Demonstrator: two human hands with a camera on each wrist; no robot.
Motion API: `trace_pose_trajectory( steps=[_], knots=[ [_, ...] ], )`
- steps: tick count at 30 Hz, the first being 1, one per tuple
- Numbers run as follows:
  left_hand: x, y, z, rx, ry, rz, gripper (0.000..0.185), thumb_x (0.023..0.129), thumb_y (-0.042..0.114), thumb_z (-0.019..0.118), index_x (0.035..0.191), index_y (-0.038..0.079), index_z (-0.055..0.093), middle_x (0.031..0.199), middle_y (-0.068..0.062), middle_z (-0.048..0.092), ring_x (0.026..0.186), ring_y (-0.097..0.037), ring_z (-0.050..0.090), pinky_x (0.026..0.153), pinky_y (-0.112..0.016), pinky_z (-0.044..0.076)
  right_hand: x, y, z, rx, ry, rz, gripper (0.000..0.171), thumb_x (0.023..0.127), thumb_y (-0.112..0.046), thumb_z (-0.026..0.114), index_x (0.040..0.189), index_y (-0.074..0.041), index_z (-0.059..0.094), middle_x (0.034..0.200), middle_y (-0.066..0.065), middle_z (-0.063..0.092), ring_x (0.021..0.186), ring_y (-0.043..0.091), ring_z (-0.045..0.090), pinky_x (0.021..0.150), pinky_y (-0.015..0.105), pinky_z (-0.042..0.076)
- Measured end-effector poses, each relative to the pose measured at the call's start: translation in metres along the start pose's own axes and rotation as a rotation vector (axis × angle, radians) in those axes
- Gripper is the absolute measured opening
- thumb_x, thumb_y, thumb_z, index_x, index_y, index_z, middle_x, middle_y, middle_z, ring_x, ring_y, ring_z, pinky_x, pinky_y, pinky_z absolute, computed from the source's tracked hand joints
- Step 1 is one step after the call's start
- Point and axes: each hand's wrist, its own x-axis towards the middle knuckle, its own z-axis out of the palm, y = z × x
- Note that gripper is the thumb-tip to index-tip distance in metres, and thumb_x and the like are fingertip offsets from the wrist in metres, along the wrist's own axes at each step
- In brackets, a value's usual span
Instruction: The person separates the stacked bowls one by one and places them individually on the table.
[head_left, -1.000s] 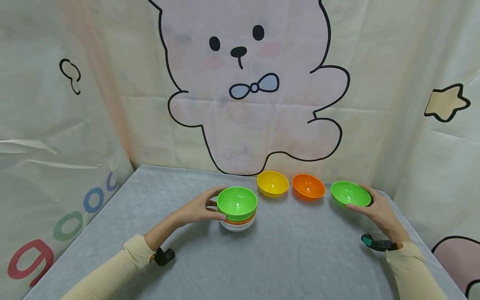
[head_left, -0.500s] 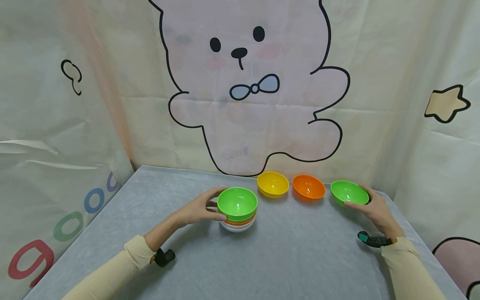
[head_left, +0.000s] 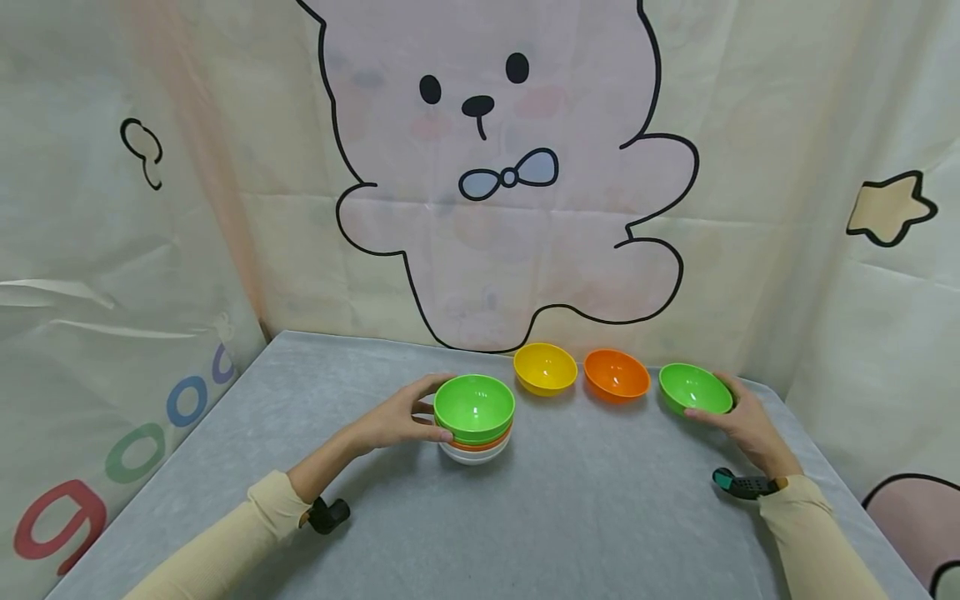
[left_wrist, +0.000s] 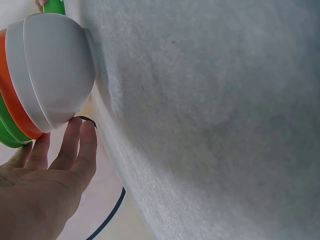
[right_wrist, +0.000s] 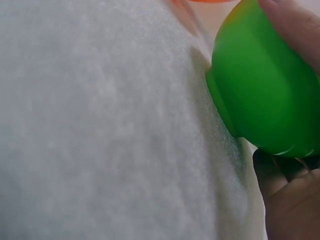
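In the head view a stack of nested bowls stands mid-table: a green bowl (head_left: 475, 406) on top, an orange rim (head_left: 480, 447) below it, white bowls (left_wrist: 57, 65) at the bottom. My left hand (head_left: 401, 417) holds this stack from its left side, thumb at the front and fingers reaching round behind. At the right, my right hand (head_left: 752, 423) grips a single green bowl (head_left: 693, 388), thumb along its near side and fingers round its right. The right wrist view shows this bowl's foot (right_wrist: 220, 107) right at the cloth.
A yellow bowl (head_left: 545, 369) and an orange bowl (head_left: 617, 375) stand in a row left of the single green one, near the back edge. Grey cloth (head_left: 570, 517) covers the table. A printed curtain (head_left: 247, 275) hangs behind and along both sides.
My right hand and the green bowl in it have shifted slightly left, close to the orange bowl. My left hand and the stack stay where they were.
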Motion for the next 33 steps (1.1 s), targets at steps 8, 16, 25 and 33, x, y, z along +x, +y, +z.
trace_pose_trajectory(
  steps=[8,16,25,33],
  knots=[
    [-0.001,0.000,0.000,0.008,0.003,-0.009,0.085,0.088,0.018,0.083,0.157,0.018,0.035,0.153,-0.007,0.042,0.122,-0.031,0.058,0.101,-0.044,0.048,0.001,0.001,-0.005,0.034,-0.051,0.008,0.101,0.093,-0.027,0.078,0.160,0.006,0.010,0.159,0.034,0.019,0.136,0.051,0.028,0.108,0.058,0.031],
    [-0.001,-0.001,-0.001,0.012,0.007,-0.017,0.085,0.088,0.017,0.084,0.157,0.018,0.035,0.153,-0.007,0.041,0.122,-0.031,0.058,0.101,-0.044,0.047,-0.005,-0.002,-0.017,0.111,-0.038,-0.025,0.094,0.097,-0.023,0.074,0.161,0.001,0.010,0.160,0.033,0.019,0.144,0.052,0.018,0.107,0.014,0.030],
    [0.000,-0.002,0.000,0.016,0.002,-0.006,0.084,0.089,0.018,0.082,0.158,0.017,0.034,0.153,-0.007,0.041,0.123,-0.031,0.057,0.101,-0.043,0.048,-0.014,-0.012,-0.022,0.096,0.095,-0.083,0.078,0.096,-0.021,0.074,0.158,0.000,0.031,0.157,0.025,0.034,0.145,0.032,0.032,0.100,0.009,0.035],
    [0.000,0.001,0.000,0.020,0.002,0.003,0.085,0.089,0.015,0.082,0.158,0.015,0.034,0.153,-0.008,0.041,0.122,-0.031,0.058,0.101,-0.045,0.048,-0.018,-0.021,-0.023,0.095,0.176,-0.115,0.068,0.095,-0.019,0.076,0.152,-0.001,0.044,0.147,0.007,0.051,0.138,0.021,0.045,0.099,0.011,0.039]
  ],
)
